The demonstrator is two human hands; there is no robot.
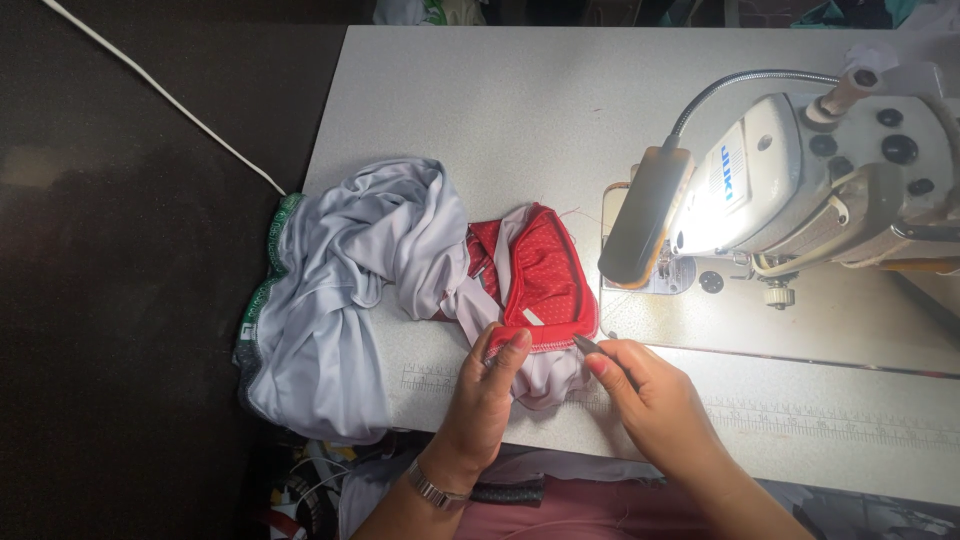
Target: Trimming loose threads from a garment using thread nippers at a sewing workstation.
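a pale grey tabletop fills most of the view, with a printed ruler strip along its near edge. at the right stands a cream sewing machine, its flexible-neck lamp hanging low and throwing bright light around the needle area. a white cord runs across the dark floor at the left.

on the left half of the tabletop lies a bunched light grey garment, spilling over the near-left edge, where a green and white trim shows. joined to it on the right is a red dotted fabric piece with a stitched lower edge, lying just left of the machine's needle plate.

the left hand, a metal watch at its wrist, rests on the fabric with its grip narrow: fingertips pinch the lower red edge where it meets the grey cloth, so the red piece lies directly above and beyond the fingers. the right hand sits just right of that spot, grip closed around a small dark thread snipper, whose tip points toward the right end of the red edge, very near it; whether it touches cannot be told.
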